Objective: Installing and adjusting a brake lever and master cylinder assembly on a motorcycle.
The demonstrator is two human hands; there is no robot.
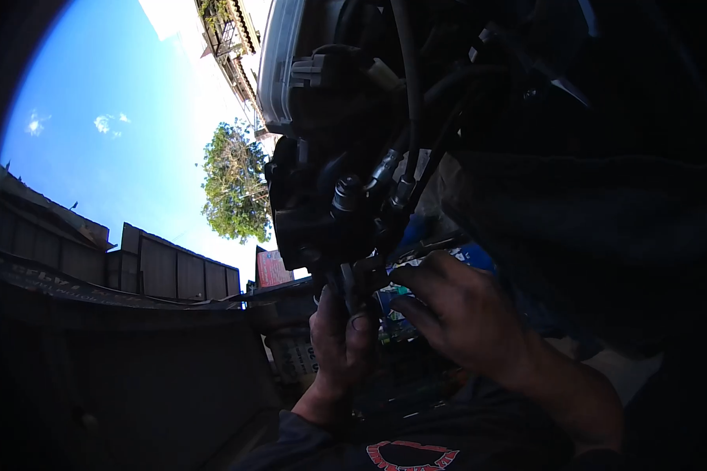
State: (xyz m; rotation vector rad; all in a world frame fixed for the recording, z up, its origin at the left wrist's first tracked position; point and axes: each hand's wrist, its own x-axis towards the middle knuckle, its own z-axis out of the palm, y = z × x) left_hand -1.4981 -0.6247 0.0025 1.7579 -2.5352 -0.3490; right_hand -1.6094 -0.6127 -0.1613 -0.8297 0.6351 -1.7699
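A dark mechanical assembly (306, 228) fills the upper middle, with black hoses (412, 94), metal fittings (346, 192) and a clear plastic housing (275, 71) at its top. Just below it, my left hand (339, 345) is closed on a small dark part (349, 279), thumb raised along it. My right hand (467, 314) comes from the lower right, fingers curled inward at that part's right side. Shadow hides exactly what its fingertips grip, if anything.
Dark panels (181, 275) line the left under blue sky, with a tree (236, 180) and a building (236, 55) beyond. A red-and-white sign (273, 268) shows behind the assembly. Dark cloth-like material (573, 228) occupies the right. Blue clutter (475, 257) lies behind my right hand.
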